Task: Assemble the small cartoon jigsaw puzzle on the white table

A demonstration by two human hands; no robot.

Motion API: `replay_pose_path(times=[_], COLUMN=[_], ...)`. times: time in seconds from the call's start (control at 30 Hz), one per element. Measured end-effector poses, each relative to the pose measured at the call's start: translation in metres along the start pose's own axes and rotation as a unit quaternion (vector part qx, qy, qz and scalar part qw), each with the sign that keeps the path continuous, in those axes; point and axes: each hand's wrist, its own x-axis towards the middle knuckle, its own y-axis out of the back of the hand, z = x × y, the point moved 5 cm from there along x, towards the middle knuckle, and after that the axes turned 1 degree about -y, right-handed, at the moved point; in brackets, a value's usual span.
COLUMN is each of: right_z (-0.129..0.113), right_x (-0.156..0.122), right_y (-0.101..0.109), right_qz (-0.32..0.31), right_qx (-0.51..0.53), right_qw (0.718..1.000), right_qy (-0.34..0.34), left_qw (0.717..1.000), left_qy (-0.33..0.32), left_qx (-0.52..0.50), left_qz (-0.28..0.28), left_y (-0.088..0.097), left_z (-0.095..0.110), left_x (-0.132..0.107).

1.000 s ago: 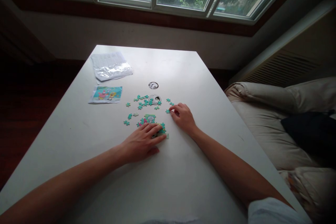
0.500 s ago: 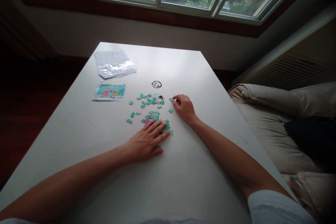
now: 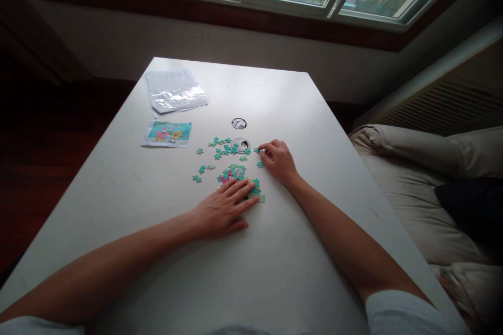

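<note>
A partly joined jigsaw patch (image 3: 238, 174) in teal, pink and yellow lies mid-table. My left hand (image 3: 223, 209) lies flat with its fingertips pressing the patch's near edge. Several loose teal puzzle pieces (image 3: 222, 148) are scattered just beyond the patch. My right hand (image 3: 278, 160) rests on the white table (image 3: 275, 251) to the right of them, its fingertips pinching a small teal piece (image 3: 261, 151). Another loose piece (image 3: 260, 164) lies by that hand's thumb.
A small picture card (image 3: 167, 133) showing the puzzle's image lies left of the pieces. Behind it lies a clear plastic bag on paper (image 3: 175, 91). Two round cable holes (image 3: 239, 123) sit in the tabletop. A beige cushioned seat (image 3: 424, 188) stands to the right.
My right hand moved away from me from one loose piece to another farther back and closed its fingertips on it. My left hand stayed on the joined patch. The view tilted slightly.
</note>
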Motion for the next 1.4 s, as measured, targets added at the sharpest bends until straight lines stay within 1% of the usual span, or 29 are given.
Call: replay_pose_path(times=[0.2, 0.5, 0.8, 1.13, 1.27, 1.4], right_z=[-0.001, -0.004, -0.002, -0.002, -0.002, -0.002], right_x=[0.0, 0.001, 0.001, 0.001, 0.0, 0.0], right_y=[0.0, 0.002, 0.0, 0.001, 0.001, 0.002], right_qz=[-0.001, 0.0, -0.001, -0.003, -0.005, -0.005], right_qx=[0.006, 0.002, 0.004, 0.004, 0.004, 0.008], right_qw=[1.0, 1.0, 1.0, 1.0, 1.0, 1.0], right_qy=[0.003, 0.003, 0.003, 0.004, 0.002, 0.001], left_qw=[1.0, 1.0, 0.999, 1.0, 0.998, 0.99], left_qy=[0.007, 0.009, 0.005, 0.002, 0.011, 0.085], left_qx=[0.0, 0.003, 0.008, 0.007, 0.018, 0.043], left_qz=[0.004, -0.001, 0.033, 0.019, 0.052, 0.105], left_y=[-0.002, 0.0, 0.003, 0.005, 0.014, 0.025], left_z=[-0.002, -0.003, -0.008, -0.009, -0.011, -0.028], left_x=[-0.002, -0.003, -0.001, 0.0, 0.001, 0.0])
